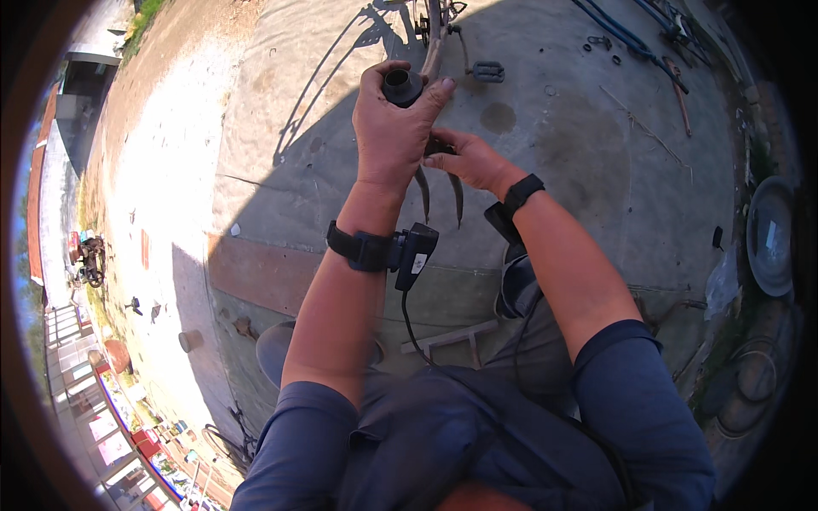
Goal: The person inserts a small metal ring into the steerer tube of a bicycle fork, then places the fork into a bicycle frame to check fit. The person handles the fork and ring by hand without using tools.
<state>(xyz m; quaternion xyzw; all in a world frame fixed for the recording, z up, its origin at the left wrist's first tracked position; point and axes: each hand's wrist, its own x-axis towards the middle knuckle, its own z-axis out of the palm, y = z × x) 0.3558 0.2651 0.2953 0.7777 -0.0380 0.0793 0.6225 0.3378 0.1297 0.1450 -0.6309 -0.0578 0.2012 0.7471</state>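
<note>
My left hand (394, 128) is closed around a black handlebar grip (402, 86), whose round open end faces up at me. My right hand (473, 160) sits just below and to the right of it, fingers pinched on a small dark part (438, 146) under the grip. Two thin curved metal blades (440, 198) hang down between my wrists. A rusty bicycle frame tube (434, 43) runs away from the grip toward the top. Both wrists wear black straps; a small black device with a cable (413, 251) is fixed on the left one.
A concrete yard (562, 145) lies below, half in shadow. A bicycle pedal (487, 71) lies by the frame. Blue hoses (626, 36) and small tools sit at the top right. A round metal basin (769, 237) is at the right. A metal bracket (452, 338) lies near my feet.
</note>
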